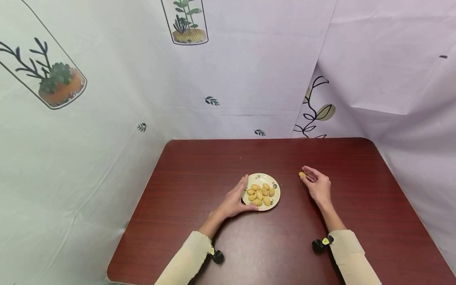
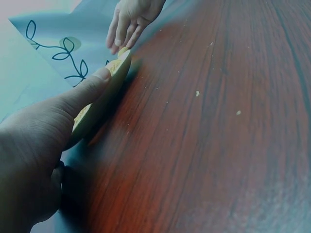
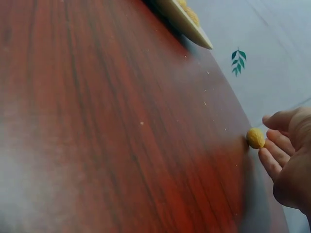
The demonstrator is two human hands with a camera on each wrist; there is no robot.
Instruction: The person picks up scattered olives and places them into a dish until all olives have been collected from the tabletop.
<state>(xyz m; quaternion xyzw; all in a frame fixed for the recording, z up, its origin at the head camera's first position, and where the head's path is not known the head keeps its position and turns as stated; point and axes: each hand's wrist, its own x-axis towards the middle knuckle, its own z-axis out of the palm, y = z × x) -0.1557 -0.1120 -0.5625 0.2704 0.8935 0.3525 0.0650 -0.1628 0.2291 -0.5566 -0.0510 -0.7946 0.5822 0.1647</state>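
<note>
A small pale plate (image 1: pixel 276 198) with dark printed marks on its rim bears several yellow-brown, oval, rough-skinned nut-like pieces (image 1: pixel 259 195). My left hand (image 1: pixel 233 202) holds this plate from its left side, the fingers along the far left rim and the thumb across the near edge. In the left wrist view the thumb (image 2: pixel 87 90) lies over the rim. Off to the right, my right hand (image 1: pixel 319 189) is at a single yellow nut-like piece (image 3: pixel 255 138). That piece is right at its fingertips, and the fingers are loosely extended with a gap below the upper digit.
Both hands are over a reddish-brown wood-grain table (image 1: pixel 199 166). Tiny pale crumbs (image 2: pixel 198 93) are scattered on it. Patterned white cloth (image 1: pixel 249 79) hangs behind the far edge and at both sides. A black wrist camera (image 1: pixel 218 257) sits at the left cuff, another at the right.
</note>
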